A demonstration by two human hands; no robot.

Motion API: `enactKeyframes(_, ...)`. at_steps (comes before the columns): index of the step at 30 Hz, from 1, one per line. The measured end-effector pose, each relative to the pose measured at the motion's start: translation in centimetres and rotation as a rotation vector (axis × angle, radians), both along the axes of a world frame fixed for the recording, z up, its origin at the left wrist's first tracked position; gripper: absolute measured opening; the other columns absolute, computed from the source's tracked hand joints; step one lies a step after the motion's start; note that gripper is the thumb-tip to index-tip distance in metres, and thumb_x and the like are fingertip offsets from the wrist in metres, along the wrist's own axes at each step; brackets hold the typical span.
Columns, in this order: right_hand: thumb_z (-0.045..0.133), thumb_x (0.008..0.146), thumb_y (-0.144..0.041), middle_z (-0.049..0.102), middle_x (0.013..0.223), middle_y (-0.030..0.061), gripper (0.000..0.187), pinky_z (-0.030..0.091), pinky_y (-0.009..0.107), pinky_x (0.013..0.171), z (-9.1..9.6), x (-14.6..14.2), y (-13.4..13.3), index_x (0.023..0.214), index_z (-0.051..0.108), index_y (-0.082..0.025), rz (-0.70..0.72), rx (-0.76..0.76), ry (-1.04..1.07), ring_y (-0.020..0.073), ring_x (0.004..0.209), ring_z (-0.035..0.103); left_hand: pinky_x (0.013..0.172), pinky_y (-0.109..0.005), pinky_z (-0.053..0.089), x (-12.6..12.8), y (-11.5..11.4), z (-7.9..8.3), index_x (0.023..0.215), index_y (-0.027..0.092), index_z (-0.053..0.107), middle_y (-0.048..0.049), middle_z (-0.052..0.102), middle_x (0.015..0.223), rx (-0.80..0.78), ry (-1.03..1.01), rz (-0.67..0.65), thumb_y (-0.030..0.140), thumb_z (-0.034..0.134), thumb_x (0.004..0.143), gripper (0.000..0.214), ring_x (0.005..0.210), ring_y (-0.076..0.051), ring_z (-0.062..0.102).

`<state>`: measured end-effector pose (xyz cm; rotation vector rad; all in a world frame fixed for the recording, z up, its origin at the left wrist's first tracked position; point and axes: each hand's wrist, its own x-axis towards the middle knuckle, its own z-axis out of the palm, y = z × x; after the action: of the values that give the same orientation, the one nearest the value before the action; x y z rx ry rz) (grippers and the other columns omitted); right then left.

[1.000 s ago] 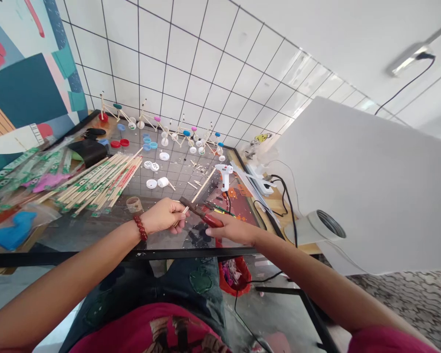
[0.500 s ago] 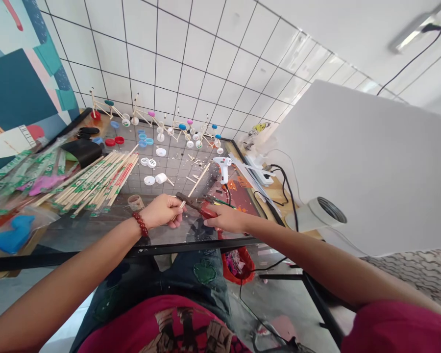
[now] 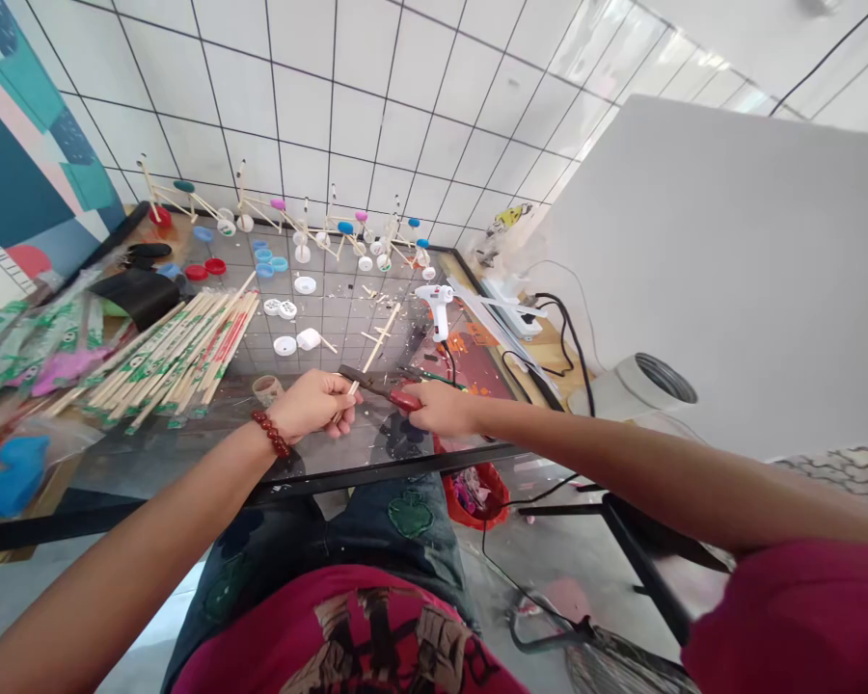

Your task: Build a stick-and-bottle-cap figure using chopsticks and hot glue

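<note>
My left hand (image 3: 318, 403) is closed on thin wooden chopsticks (image 3: 382, 337), one of which points up and away over the table. In my right hand (image 3: 441, 407) are red-handled scissors (image 3: 403, 398), their dark blades lying across the chopsticks just beyond my left fingertips. Whether the blades are fully closed is too small to tell. Left of my left hand lies a pile of paper-wrapped chopsticks (image 3: 180, 352). A small clear cup (image 3: 267, 388) stands beside my left wrist.
A white glue gun (image 3: 438, 306) lies at the right with its cord. Small stick-and-cap models (image 3: 343, 231) line the back edge by the tiled wall. Loose bottle caps (image 3: 305, 285) and stick scraps lie mid-table. A red bin (image 3: 477, 496) stands below the edge.
The view has shifted slightly. The scissors still cross the chopsticks near my left fingertips, and both hands keep their hold.
</note>
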<state>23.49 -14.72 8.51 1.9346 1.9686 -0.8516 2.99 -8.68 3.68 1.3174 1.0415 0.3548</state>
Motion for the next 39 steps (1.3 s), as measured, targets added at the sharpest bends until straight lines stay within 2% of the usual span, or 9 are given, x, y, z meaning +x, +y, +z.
enactKeyframes(5, 0.056, 0.088, -0.014, 0.078, 0.109, 0.0129, 0.025, 0.043, 0.024, 0.069, 0.5, -0.3, 0.8, 0.107, 0.072, -0.012, 0.027, -0.067, -0.041, 0.0225, 0.095, 0.07, 0.036, -0.017, 0.027, 0.4, -0.1, 0.6, 0.072, 0.013, 0.065, -0.0004, 0.062, 0.049, -0.001, 0.061, 0.01, -0.004, 0.056, 0.087, 0.024, 0.032, -0.006, 0.042)
enactKeyframes(9, 0.056, 0.088, -0.017, 0.078, 0.097, 0.0137, 0.025, 0.044, 0.025, 0.062, 0.7, -0.5, 1.3, 0.106, 0.073, -0.011, -0.008, -0.128, -0.054, 0.0217, 0.08, 0.071, 0.037, -0.017, 0.022, 0.6, 0.1, 0.7, 0.081, 0.012, 0.064, -0.0002, 0.062, 0.049, -0.029, 0.069, 0.0, -0.003, 0.054, 0.091, 0.021, 0.031, -0.005, 0.039)
enactKeyframes(14, 0.059, 0.084, -0.018, 0.079, 0.092, 0.0155, 0.028, 0.049, 0.029, 0.061, 0.5, -0.7, 1.3, 0.106, 0.075, -0.01, -0.043, -0.125, -0.047, 0.0247, 0.075, 0.073, 0.038, -0.018, 0.021, 0.6, 0.3, 0.7, 0.077, 0.013, 0.063, -0.0005, 0.061, 0.048, -0.045, 0.097, -0.002, 0.0, 0.055, 0.093, 0.021, 0.031, -0.004, 0.037)
enactKeyframes(22, 0.063, 0.083, -0.016, 0.076, 0.077, 0.0141, 0.016, 0.05, 0.034, 0.064, 0.5, -1.2, 1.1, 0.091, 0.077, -0.013, -0.084, -0.081, -0.038, 0.0267, 0.07, 0.071, 0.038, -0.021, 0.019, 0.7, 0.9, 0.0, 0.07, 0.012, 0.064, -0.0018, 0.06, 0.047, -0.063, 0.087, -0.006, 0.009, 0.066, 0.091, 0.021, 0.034, -0.005, 0.037)
enactKeyframes(28, 0.067, 0.081, -0.014, 0.079, 0.09, 0.0178, 0.02, 0.047, 0.033, 0.065, 0.1, -1.5, 1.1, 0.097, 0.079, -0.012, -0.093, -0.038, -0.044, 0.0291, 0.08, 0.073, 0.037, -0.02, 0.022, 0.7, 1.3, 0.2, 0.066, 0.013, 0.065, -0.0031, 0.06, 0.05, -0.088, 0.083, -0.021, 0.007, 0.066, 0.084, 0.02, 0.038, -0.008, 0.045)
enactKeyframes(33, 0.065, 0.084, -0.017, 0.08, 0.094, 0.0112, 0.015, 0.044, 0.029, 0.059, 0.0, -0.6, 0.8, 0.095, 0.075, -0.016, -0.094, -0.044, 0.023, 0.0235, 0.076, 0.072, 0.037, -0.02, 0.025, 0.7, 1.0, 0.5, 0.069, 0.014, 0.066, -0.0023, 0.059, 0.05, -0.068, 0.062, -0.004, 0.013, 0.072, 0.08, 0.013, 0.04, -0.01, 0.05)
enactKeyframes(36, 0.067, 0.089, -0.023, 0.08, 0.099, 0.0088, 0.016, 0.048, 0.028, 0.064, -0.6, 0.3, -0.1, 0.102, 0.073, -0.017, -0.103, 0.053, 0.037, 0.0234, 0.085, 0.074, 0.037, -0.019, 0.028, 0.5, 0.7, 0.4, 0.074, 0.014, 0.067, -0.0015, 0.06, 0.052, -0.058, 0.024, 0.021, 0.019, 0.077, 0.077, 0.011, 0.042, -0.012, 0.055)
enactKeyframes(39, 0.071, 0.093, -0.032, 0.075, 0.123, 0.0158, 0.033, 0.054, 0.032, 0.083, -2.0, 1.0, -1.8, 0.121, 0.069, -0.015, -0.125, 0.31, -0.032, 0.0298, 0.109, 0.073, 0.037, -0.018, 0.031, 0.0, 0.7, 0.1, 0.076, 0.014, 0.068, -0.0014, 0.062, 0.055, -0.033, -0.018, 0.02, 0.025, 0.081, 0.074, 0.017, 0.044, -0.013, 0.058)
